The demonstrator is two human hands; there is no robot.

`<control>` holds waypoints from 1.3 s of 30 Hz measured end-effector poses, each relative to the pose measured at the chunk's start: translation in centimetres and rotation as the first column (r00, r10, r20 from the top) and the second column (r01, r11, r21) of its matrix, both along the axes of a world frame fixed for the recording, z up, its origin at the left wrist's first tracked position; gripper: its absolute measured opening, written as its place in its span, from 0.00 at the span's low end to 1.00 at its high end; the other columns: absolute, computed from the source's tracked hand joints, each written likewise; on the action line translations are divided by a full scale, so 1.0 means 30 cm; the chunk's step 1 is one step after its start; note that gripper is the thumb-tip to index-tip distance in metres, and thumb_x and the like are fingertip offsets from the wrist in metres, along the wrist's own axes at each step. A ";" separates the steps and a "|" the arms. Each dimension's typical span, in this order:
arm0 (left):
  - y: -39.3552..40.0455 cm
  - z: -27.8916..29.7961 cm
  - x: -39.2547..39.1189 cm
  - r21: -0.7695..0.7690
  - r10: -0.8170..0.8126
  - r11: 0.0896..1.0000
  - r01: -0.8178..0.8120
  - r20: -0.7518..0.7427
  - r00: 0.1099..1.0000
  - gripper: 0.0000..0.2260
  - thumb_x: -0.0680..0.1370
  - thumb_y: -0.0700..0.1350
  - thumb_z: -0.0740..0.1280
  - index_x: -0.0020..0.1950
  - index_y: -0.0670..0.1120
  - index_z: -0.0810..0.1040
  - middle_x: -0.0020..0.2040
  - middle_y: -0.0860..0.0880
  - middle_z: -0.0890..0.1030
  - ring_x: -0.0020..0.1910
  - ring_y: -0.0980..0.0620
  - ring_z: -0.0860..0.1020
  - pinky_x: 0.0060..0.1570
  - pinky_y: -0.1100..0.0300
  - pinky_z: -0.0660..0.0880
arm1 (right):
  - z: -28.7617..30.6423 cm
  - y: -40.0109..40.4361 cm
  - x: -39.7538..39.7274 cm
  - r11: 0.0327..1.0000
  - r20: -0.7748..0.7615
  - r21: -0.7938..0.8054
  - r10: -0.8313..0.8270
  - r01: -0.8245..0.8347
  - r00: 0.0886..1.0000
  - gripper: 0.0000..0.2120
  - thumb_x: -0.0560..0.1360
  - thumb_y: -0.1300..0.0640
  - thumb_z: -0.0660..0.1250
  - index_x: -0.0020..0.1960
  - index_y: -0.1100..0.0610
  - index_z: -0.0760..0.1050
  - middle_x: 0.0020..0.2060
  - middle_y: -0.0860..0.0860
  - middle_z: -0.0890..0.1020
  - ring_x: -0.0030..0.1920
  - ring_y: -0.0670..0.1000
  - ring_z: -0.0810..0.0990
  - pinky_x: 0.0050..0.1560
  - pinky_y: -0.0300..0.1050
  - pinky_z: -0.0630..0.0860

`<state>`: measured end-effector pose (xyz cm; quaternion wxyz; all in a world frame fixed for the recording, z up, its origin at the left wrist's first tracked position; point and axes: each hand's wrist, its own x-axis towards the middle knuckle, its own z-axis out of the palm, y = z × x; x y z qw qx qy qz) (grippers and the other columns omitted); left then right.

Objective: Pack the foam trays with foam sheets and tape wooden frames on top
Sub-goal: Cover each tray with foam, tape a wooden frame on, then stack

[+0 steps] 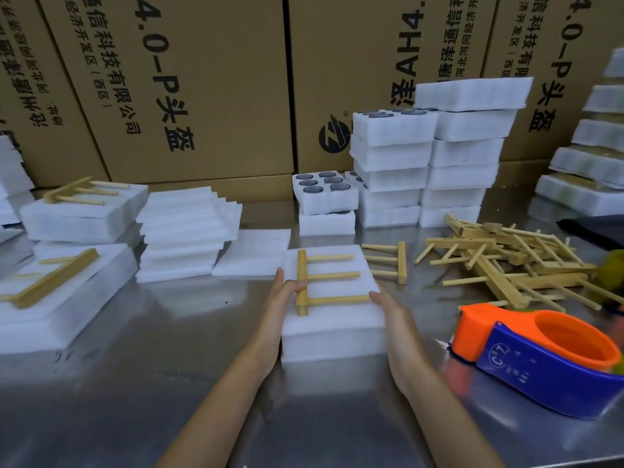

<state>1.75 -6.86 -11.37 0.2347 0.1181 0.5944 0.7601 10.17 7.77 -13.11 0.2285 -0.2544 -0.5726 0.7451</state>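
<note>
Your left hand point(282, 298) and right hand point(388, 307) press flat against one foam tray point(332, 319) mid-table, its contents hidden; one wooden frame point(322, 282) lies on top, thumb touching it.

left hand point(281, 300) and right hand point(388, 310) extended forward, fingers straight, palms facing inward

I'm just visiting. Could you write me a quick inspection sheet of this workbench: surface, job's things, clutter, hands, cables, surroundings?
Surface: shiny metal table.
Job's things: foam tray with wooden frame lying on top; tape dispenser to the right.
Clutter: loose frame pile; foam sheet stack; stacked trays.
Hands: left hand and right hand flank the tray, fingers straight.
Cables: nothing seen.
Surroundings: cardboard boxes behind.
</note>
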 end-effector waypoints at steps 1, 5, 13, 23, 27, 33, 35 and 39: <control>0.001 -0.001 0.000 0.023 0.005 1.000 -0.005 0.030 1.000 0.21 0.58 0.62 0.72 0.48 0.76 0.74 0.76 0.61 0.65 0.72 0.53 0.68 0.74 0.49 0.62 | 0.006 -0.005 0.007 1.000 -0.015 0.005 -0.006 0.006 1.000 0.11 0.76 0.56 0.65 0.44 0.47 0.85 0.40 0.42 0.86 0.38 0.39 0.83 0.32 0.31 0.74; -0.015 -0.026 -0.010 0.061 0.063 0.996 -0.065 0.039 0.997 0.37 0.58 0.58 0.73 0.67 0.66 0.72 0.72 0.57 0.71 0.70 0.49 0.72 0.73 0.47 0.64 | -0.001 -0.016 0.027 0.988 -0.066 0.145 -0.041 0.051 0.997 0.08 0.69 0.51 0.66 0.41 0.42 0.83 0.39 0.37 0.85 0.39 0.33 0.80 0.35 0.25 0.70; -0.026 -0.044 -0.016 0.133 0.151 0.977 -0.166 0.113 0.982 0.13 0.76 0.47 0.65 0.58 0.53 0.82 0.56 0.51 0.85 0.55 0.49 0.82 0.58 0.50 0.76 | -0.010 -0.010 0.031 0.992 -0.080 0.115 -0.033 0.042 0.996 0.16 0.75 0.61 0.63 0.46 0.42 0.85 0.44 0.43 0.86 0.46 0.44 0.84 0.43 0.38 0.75; -0.042 -0.047 -0.038 0.075 0.209 0.975 -0.209 0.006 0.978 0.13 0.78 0.49 0.64 0.58 0.48 0.83 0.55 0.45 0.84 0.53 0.47 0.83 0.55 0.50 0.78 | -0.004 -0.028 0.053 0.804 -0.213 0.480 -0.281 0.351 0.936 0.15 0.79 0.67 0.60 0.55 0.50 0.79 0.50 0.43 0.83 0.56 0.46 0.79 0.56 0.39 0.75; -0.051 -0.050 -0.060 0.025 0.263 0.965 -0.262 -0.054 0.963 0.19 0.81 0.52 0.62 0.69 0.46 0.75 0.57 0.45 0.84 0.57 0.46 0.81 0.63 0.49 0.75 | 0.053 -0.007 0.190 0.449 -0.368 0.775 -0.251 0.444 0.895 0.17 0.75 0.65 0.60 0.58 0.50 0.78 0.55 0.41 0.79 0.58 0.40 0.74 0.59 0.33 0.68; -0.050 -0.060 -0.065 -0.015 0.276 0.961 -0.277 -0.071 0.959 0.18 0.80 0.52 0.63 0.68 0.47 0.76 0.58 0.46 0.83 0.59 0.46 0.80 0.62 0.48 0.75 | 0.095 0.235 0.407 0.048 -0.214 0.928 -0.743 0.370 0.634 0.10 0.76 0.56 0.61 0.49 0.57 0.80 0.43 0.57 0.82 0.49 0.61 0.76 0.54 0.53 0.66; -0.048 -0.060 -0.068 -0.024 0.291 0.956 -0.293 -0.071 0.954 0.18 0.79 0.53 0.64 0.66 0.48 0.77 0.59 0.47 0.82 0.59 0.46 0.80 0.62 0.48 0.75 | 0.069 0.275 0.411 0.146 -0.008 0.967 -0.798 0.206 0.603 0.12 0.79 0.55 0.60 0.46 0.60 0.79 0.35 0.60 0.80 0.39 0.61 0.76 0.50 0.54 0.72; -0.050 -0.062 -0.066 -0.031 0.311 0.949 -0.313 -0.064 0.948 0.16 0.79 0.53 0.65 0.65 0.49 0.79 0.59 0.47 0.82 0.59 0.46 0.80 0.59 0.48 0.76 | 0.048 0.287 0.391 0.081 -0.025 0.982 -0.841 0.171 0.540 0.19 0.80 0.53 0.59 0.41 0.64 0.81 0.25 0.60 0.74 0.30 0.62 0.76 0.37 0.48 0.67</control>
